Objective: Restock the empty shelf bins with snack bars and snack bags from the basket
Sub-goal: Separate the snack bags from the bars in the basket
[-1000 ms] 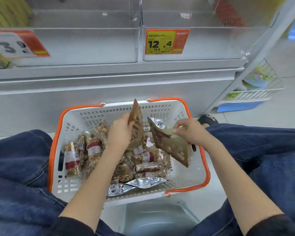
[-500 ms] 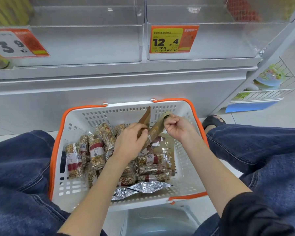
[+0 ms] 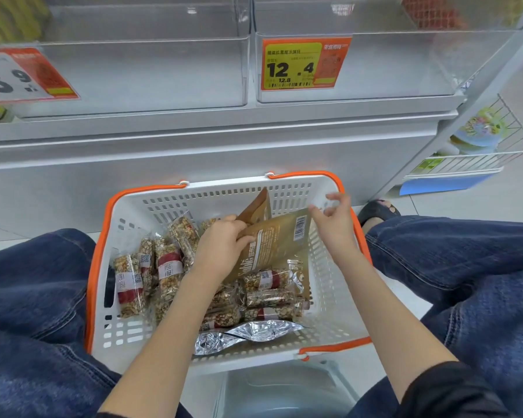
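White orange-rimmed basket (image 3: 329,300) on pale tiled floor (image 3: 465,206) below clear shelf bins (image 3: 151,70): left hand (image 3: 221,251) grips brown snack bags (image 3: 272,236), right hand (image 3: 334,218) loose, holding nothing.

I'm seeing one head view, looking steeply down, close over the basket (image 3: 329,297), facing the shelf bins (image 3: 145,73) beyond it
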Tool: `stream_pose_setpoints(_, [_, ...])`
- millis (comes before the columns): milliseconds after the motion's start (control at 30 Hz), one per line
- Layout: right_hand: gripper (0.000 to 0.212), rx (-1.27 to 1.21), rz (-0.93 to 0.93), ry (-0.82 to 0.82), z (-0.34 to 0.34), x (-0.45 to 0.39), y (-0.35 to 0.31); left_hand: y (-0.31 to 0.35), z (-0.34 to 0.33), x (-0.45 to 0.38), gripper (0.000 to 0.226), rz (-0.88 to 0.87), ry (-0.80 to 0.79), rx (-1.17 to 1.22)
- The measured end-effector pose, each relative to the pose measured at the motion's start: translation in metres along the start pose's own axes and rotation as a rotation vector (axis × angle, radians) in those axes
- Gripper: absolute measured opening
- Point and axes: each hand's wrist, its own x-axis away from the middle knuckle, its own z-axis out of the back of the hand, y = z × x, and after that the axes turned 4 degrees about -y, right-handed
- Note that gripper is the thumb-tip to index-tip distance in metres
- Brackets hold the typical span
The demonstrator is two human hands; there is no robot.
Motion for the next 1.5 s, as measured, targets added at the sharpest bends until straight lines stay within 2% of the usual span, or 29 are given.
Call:
stream_pose_setpoints(33, [0.029, 0.200, 0.223, -0.016, 0.002, 0.005, -0.002, 0.000, 0.001, 0.000, 0.021, -0.004, -0.005, 0.006])
stream_pose_setpoints(100, [0.027, 0.375, 0.465, -0.274, -0.002, 0.013, -0.010, 0.002, 0.001, -0.001, 0.021, -0.012, -0.014, 0.000])
stream_pose_setpoints(167, [0.028, 0.511, 0.544, -0.473, -0.012, 0.017, -0.013, 0.003, 0.001, -0.001, 0.023, -0.018, -0.032, -0.022])
stream_pose_setpoints(267, [0.023, 0.566, 0.621, -0.483, -0.025, 0.018, -0.012, 0.001, 0.003, 0.000, 0.023, -0.016, -0.045, -0.007])
stream_pose_setpoints(367, [0.011, 0.692, 0.660, -0.494, -0.032, 0.017, -0.008, 0.002, 0.005, 0.004, 0.021, -0.016, -0.035, 0.034])
stream_pose_setpoints(467, [0.006, 0.502, 0.569, -0.431, -0.036, 0.014, 0.002, 0.003, 0.007, 0.008, 0.027, -0.005, -0.069, 0.040])
stream_pose_setpoints(600, [0.013, -0.037, 0.215, -0.411, -0.026, 0.009, 0.012, 0.003, 0.015, 0.010, 0.045, 0.045, -0.027, 0.007])
stream_pose_setpoints(767, [0.010, -0.258, 0.073, -0.499, -0.029, 0.008, 0.005, 0.010, 0.023, 0.007, 0.072, 0.058, 0.033, -0.135])
stream_pose_setpoints(800, [0.008, -0.304, 0.041, -0.506, -0.030, 0.006, 0.004, 0.012, 0.028, 0.007, 0.067, 0.065, 0.056, -0.129])
stream_pose_setpoints(867, [0.008, -0.344, 0.000, -0.483, -0.029, -0.003, 0.003, 0.012, 0.040, 0.002, 0.043, 0.071, 0.101, -0.127])
stream_pose_setpoints(967, [0.024, -0.131, -0.007, -0.365, -0.023, -0.025, 0.020, 0.005, 0.057, -0.004, 0.019, 0.103, 0.097, -0.214])
stream_pose_setpoints(1033, [0.030, 0.113, 0.019, -0.323, -0.020, -0.041, 0.038, -0.006, 0.063, -0.002, 0.017, 0.170, 0.119, -0.204])
stream_pose_setpoints(1133, [0.036, 0.454, 0.094, -0.380, -0.016, -0.058, 0.059, -0.022, 0.065, -0.002, 0.016, 0.265, 0.183, -0.083])
stream_pose_setpoints(1267, [0.042, 0.590, 0.099, -0.506, -0.023, -0.072, 0.074, -0.037, 0.065, -0.005, 0.007, 0.365, 0.210, 0.024])
stream_pose_setpoints(1400, [0.044, 0.751, 0.140, -0.514, -0.038, -0.087, 0.080, -0.042, 0.069, -0.006, 0.006, 0.404, 0.197, 0.106])
stream_pose_setpoints(1500, [0.043, 0.844, 0.142, -0.581, -0.050, -0.098, 0.085, -0.047, 0.068, -0.008, 0.011, 0.423, 0.197, 0.112])
